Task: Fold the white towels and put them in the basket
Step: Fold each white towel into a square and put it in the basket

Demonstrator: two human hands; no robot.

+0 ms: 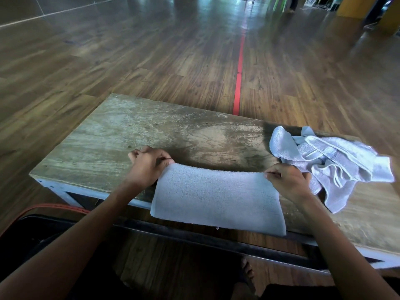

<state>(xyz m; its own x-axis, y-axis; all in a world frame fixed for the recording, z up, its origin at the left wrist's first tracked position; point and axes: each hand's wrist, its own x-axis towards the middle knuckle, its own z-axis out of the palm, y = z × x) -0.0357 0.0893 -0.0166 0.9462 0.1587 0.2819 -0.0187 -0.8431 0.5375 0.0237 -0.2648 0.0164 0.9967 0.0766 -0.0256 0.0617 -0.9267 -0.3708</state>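
A white towel (216, 198), folded into a flat rectangle, hangs over the near edge of the worn wooden table (134, 131). My left hand (149, 164) pinches its upper left corner and my right hand (287, 180) pinches its upper right corner, so the top edge is held taut just above the tabletop. A crumpled pile of more white towels (329, 161) lies on the table's right side, right behind my right hand. A dark basket with a red rim (54, 207) shows partly at the lower left, below the table and under my left forearm.
The table has a white metal frame (58, 191) with a dark rail running under the near edge. Wooden floor with a red tape line (238, 83) stretches beyond the table. A bare foot (246, 271) rests on the floor below.
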